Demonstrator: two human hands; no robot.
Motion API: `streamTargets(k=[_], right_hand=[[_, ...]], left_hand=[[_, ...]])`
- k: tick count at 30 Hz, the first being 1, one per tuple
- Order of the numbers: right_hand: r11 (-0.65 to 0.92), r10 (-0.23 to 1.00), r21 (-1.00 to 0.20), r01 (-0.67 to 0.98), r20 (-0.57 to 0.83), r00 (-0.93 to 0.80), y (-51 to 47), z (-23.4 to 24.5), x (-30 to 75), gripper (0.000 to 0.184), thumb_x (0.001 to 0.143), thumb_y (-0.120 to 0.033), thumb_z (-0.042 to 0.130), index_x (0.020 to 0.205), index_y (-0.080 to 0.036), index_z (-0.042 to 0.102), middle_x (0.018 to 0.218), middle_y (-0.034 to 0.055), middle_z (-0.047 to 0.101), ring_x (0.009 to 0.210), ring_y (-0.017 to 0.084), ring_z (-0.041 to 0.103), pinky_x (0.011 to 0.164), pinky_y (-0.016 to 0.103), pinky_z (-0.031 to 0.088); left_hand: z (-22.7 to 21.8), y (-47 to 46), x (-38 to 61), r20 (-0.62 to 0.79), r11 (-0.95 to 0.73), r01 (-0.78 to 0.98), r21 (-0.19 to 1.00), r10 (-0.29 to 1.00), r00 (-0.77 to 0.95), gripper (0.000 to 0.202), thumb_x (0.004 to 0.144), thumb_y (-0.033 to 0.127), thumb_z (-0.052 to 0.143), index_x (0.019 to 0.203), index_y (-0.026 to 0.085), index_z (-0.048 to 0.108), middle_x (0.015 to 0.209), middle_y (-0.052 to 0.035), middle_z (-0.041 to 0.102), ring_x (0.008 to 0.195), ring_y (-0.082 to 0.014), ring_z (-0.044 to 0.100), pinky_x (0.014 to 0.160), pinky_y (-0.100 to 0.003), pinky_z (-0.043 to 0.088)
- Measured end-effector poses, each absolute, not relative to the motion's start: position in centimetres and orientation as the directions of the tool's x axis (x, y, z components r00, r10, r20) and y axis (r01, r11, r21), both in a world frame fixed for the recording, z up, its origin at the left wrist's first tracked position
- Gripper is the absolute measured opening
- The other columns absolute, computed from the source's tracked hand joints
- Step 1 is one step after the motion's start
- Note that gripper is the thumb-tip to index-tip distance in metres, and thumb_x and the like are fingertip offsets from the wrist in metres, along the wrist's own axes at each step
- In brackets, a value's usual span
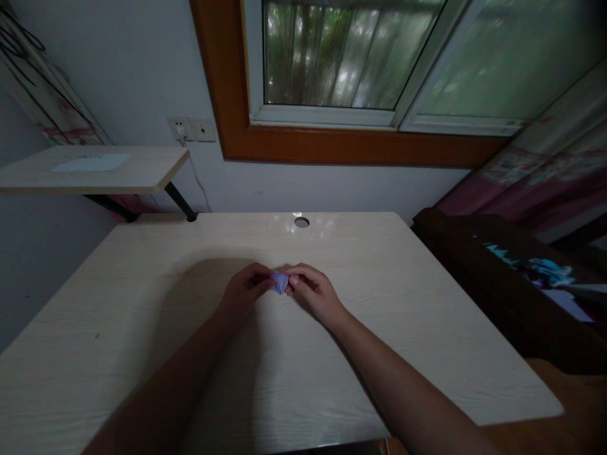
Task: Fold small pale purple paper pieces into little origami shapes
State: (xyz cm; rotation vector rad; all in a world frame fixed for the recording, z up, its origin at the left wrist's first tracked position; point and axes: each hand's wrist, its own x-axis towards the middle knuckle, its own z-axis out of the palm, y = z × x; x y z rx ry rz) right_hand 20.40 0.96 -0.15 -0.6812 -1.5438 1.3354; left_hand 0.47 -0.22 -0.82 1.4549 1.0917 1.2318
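A small folded piece of purple paper is held between both hands just above the pale wooden desk, near its middle. My left hand pinches the paper's left side with curled fingers. My right hand pinches its right side, fingertips pressed together on it. Most of the paper is hidden by the fingers; only a small pointed part shows.
A round cable hole sits at the desk's far edge. A raised side shelf stands at the back left, below a wall socket. A dark wooden bed frame lies to the right. A window is above.
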Motion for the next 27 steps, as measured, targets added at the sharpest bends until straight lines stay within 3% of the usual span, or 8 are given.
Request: streamTargets(k=[15,27], right_hand=[[0.085,0.888,-0.972,-0.219,0.173,-0.426,0.99,-0.38,20.22,0.026,0.082,-0.039,0.071,0.1,-0.019,0.068,0.078,0.0025,0.065,0.07,0.014,0.06,0.066,0.03,0.051],[-0.026,0.843,-0.967,-0.255,0.116,-0.525,1.13,-0.67,20.24,0.029,0.079,-0.039,0.074,0.095,-0.018,0.062,0.078,0.0018,0.067,0.068,0.013,0.061,0.064,0.027,0.05]], left_hand=[[-1.07,-0.02,0.58,0.133,-0.133,-0.009,0.991,0.98,0.145,0.025,0.07,0.034,0.078,0.081,0.016,0.064,0.073,0.0002,0.067,0.069,-0.0135,0.063,0.066,-0.024,0.05],[-0.9,-0.07,0.95,0.086,-0.045,-0.196,0.98,0.974,0.207,0.031,0.065,0.03,0.082,0.084,0.015,0.063,0.072,-0.0002,0.068,0.064,-0.0128,0.064,0.063,-0.025,0.052]])
